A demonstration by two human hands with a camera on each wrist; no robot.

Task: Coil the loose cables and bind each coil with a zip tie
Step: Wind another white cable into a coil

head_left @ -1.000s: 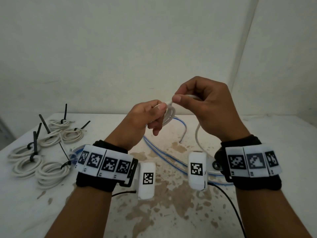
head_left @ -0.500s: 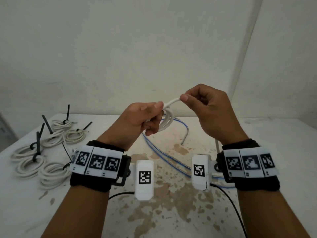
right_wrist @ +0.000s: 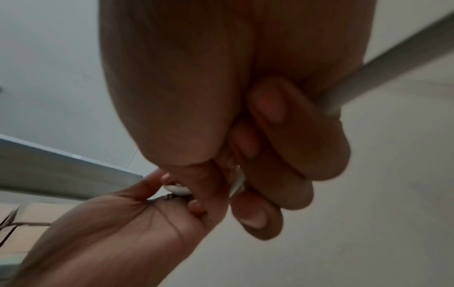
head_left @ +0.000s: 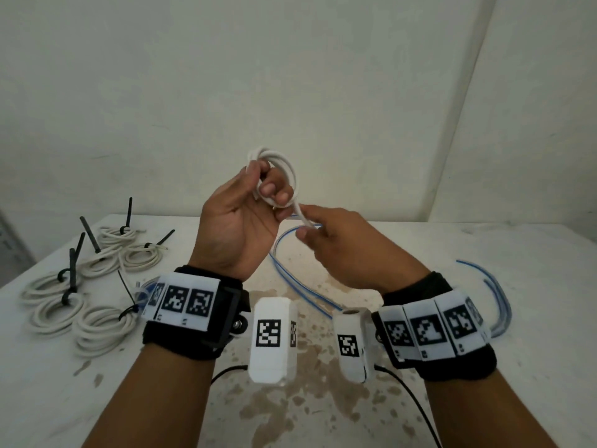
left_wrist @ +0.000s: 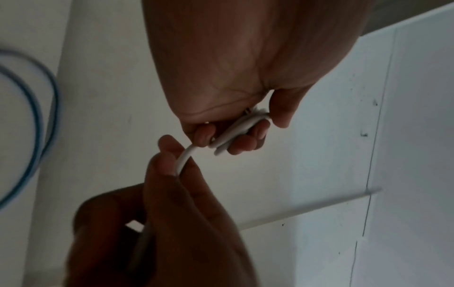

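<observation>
A small coil of white cable (head_left: 284, 166) is held up in front of the wall, above the table. My left hand (head_left: 258, 189) is turned palm toward me and grips the coil with its fingers curled through the loops (left_wrist: 236, 132). My right hand (head_left: 307, 227) sits just below and to the right and pinches the cable's free tail (left_wrist: 184, 159) between thumb and forefinger. In the right wrist view only a short bit of white cable (right_wrist: 176, 188) shows between the two hands.
Several white coils bound with black zip ties (head_left: 97, 302) lie at the table's left. Loose blue cables (head_left: 300, 286) cross the stained middle of the white table (head_left: 484, 399), and another blue cable (head_left: 497, 295) curves at the right. Walls stand close behind.
My left hand has risen and rolled palm toward me, lifting the coil. My right hand has dropped from above the coil to below it, carrying the tail round.
</observation>
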